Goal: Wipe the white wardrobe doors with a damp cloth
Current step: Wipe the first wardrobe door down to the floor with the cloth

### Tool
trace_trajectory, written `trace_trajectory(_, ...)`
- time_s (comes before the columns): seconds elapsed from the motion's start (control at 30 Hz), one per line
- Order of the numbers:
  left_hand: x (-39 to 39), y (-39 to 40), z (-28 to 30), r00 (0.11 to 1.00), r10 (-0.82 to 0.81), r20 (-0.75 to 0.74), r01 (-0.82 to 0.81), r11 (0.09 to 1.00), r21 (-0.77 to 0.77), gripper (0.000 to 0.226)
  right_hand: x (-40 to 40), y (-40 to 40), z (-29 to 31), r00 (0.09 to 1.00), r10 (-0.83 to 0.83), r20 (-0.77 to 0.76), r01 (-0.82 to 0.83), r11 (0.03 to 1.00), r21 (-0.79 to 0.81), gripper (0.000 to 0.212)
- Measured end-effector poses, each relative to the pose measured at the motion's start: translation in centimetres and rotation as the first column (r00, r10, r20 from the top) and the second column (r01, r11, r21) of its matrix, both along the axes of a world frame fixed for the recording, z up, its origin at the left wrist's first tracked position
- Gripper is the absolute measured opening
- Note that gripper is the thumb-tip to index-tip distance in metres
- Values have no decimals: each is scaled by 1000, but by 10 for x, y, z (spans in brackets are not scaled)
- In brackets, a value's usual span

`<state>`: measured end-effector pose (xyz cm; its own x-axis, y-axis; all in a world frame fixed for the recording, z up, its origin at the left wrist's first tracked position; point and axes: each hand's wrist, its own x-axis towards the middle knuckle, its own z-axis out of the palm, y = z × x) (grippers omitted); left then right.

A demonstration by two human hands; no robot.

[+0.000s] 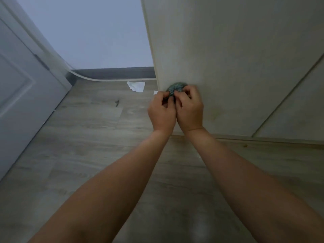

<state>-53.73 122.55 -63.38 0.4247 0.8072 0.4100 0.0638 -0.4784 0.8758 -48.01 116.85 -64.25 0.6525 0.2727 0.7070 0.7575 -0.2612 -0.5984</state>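
Observation:
The white wardrobe door [228,58] fills the upper right of the head view, its left edge running down to the floor. A small bunched blue-green cloth [175,88] sits low against that door near its left edge. My left hand [162,113] and my right hand [190,111] are side by side, fingers curled onto the cloth from below. Much of the cloth is hidden behind my fingers. A second wardrobe door panel [298,109] lies to the right past a diagonal seam.
A piece of white paper [136,86] lies on the grey wood-look floor [87,137] by the dark skirting board, with a smaller scrap [155,92] next to the wardrobe edge. A white room door [21,88] stands at the left. A pale blue wall is behind.

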Motion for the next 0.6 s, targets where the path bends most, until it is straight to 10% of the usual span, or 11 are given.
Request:
trace_trajectory(0.17, -5, 36, -52, 981, -63, -183, 20, 973, -230, 6, -8, 21, -64, 996, -37, -82, 30, 997, -75, 13)
trace_trajectory(0.33, -15, 46, -101, 970, -212, -122, 77, 738, -670, 20, -23, 19, -109, 952, -104, -289, 43, 977, -208, 8)
trace_trajectory(0.6, -14, 43, -64, 987, -161, -15, 146, 929, -340, 15, -16, 20, -75, 992, -114, -57, 112, 993, -38, 19)
